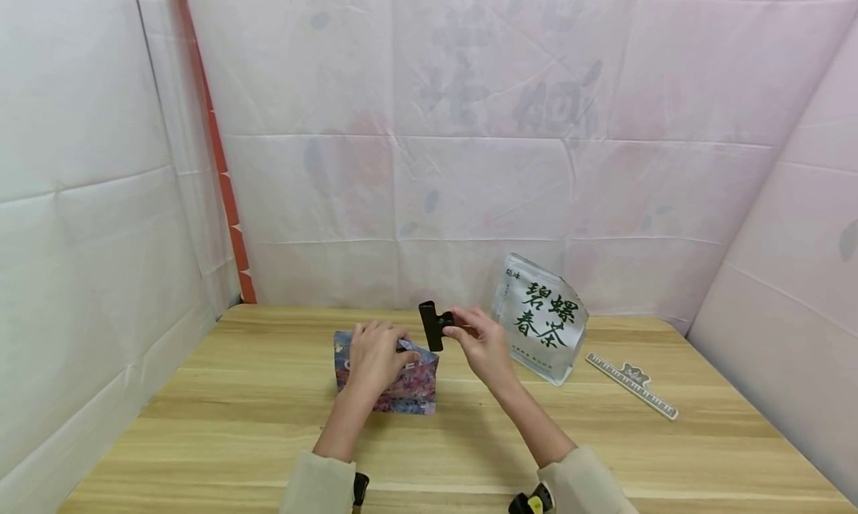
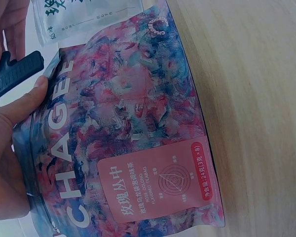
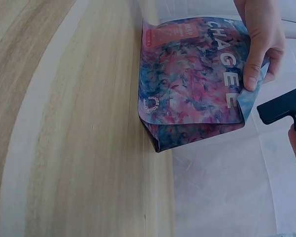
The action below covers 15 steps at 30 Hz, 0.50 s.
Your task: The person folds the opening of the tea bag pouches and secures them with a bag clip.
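Observation:
My left hand (image 1: 372,359) grips the top edge of a blue-and-pink CHAGEE tea pouch (image 1: 415,386), which stands on the table. In the left wrist view, the thumb lies along the pouch's (image 2: 133,98) upper edge, and a pink label faces the camera. That top is folded over at one corner in the right wrist view. To its right, my right hand (image 1: 485,348) pinches a black bag clip (image 1: 432,328) by its handle. The clip's long bar (image 3: 281,107) is close to the pouch's top corner but apart from it.
Behind my right hand stands a silver tea bag (image 1: 541,320) with green Chinese lettering. Farther right, a white ruler-like strip (image 1: 631,386) with a cartoon figure lies on the wooden table (image 1: 234,410). White cloth walls (image 1: 469,186) enclose the back and sides.

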Tool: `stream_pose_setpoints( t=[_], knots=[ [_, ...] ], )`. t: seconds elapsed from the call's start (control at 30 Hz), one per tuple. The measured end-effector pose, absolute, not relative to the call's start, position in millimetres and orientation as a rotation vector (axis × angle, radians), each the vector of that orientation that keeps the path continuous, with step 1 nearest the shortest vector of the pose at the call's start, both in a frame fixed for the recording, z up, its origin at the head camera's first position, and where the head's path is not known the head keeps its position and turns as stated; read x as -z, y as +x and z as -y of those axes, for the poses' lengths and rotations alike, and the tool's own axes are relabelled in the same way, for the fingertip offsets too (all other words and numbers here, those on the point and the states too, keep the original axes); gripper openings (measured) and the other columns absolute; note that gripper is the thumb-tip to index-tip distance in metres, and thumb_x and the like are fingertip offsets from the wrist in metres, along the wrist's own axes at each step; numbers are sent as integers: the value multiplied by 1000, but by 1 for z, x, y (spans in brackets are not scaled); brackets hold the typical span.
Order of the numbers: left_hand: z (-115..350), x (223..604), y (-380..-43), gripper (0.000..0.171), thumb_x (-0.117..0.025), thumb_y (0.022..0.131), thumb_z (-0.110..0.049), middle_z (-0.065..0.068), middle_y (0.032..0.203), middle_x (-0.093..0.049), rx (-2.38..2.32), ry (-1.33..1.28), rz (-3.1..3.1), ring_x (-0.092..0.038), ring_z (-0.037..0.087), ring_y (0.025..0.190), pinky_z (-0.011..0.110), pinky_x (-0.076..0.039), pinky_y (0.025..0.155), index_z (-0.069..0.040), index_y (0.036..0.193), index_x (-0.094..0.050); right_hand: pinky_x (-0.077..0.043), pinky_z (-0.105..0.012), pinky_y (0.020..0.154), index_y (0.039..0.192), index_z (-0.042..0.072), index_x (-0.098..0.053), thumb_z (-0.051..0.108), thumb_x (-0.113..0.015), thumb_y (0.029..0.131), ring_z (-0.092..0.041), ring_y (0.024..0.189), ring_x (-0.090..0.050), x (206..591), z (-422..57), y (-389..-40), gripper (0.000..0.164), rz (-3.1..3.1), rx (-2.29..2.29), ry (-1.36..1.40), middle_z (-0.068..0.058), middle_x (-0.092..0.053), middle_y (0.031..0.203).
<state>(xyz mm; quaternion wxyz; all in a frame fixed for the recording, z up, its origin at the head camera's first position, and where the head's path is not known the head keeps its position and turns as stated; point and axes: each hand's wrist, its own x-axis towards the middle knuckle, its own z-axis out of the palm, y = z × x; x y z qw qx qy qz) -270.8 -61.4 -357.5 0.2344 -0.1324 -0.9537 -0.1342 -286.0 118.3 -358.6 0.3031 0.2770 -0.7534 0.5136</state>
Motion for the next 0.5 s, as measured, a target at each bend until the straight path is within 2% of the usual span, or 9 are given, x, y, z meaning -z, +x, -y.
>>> stream_pose_setpoints(
  t=[0.27,0.5],
  knots=[
    [62,358,-272,25,-76,71,-41,-5,84,-59,361,-359,2619,-52,18,85,33,-30,68,-22,87,-69,-48,-18,64,98,-12,-66,-8,-71,72,-28,75,-63,343,-112,-274,27,1971,-1289,689,-17,-65,86],
    [62,358,-272,24,-76,71,-40,-5,82,-58,365,-365,2611,-52,18,85,33,-31,68,-22,85,-69,-43,-15,55,99,-15,-64,-11,-69,73,-25,71,-61,334,-107,-264,27,2003,-1326,695,-20,-64,85]
  ],
)
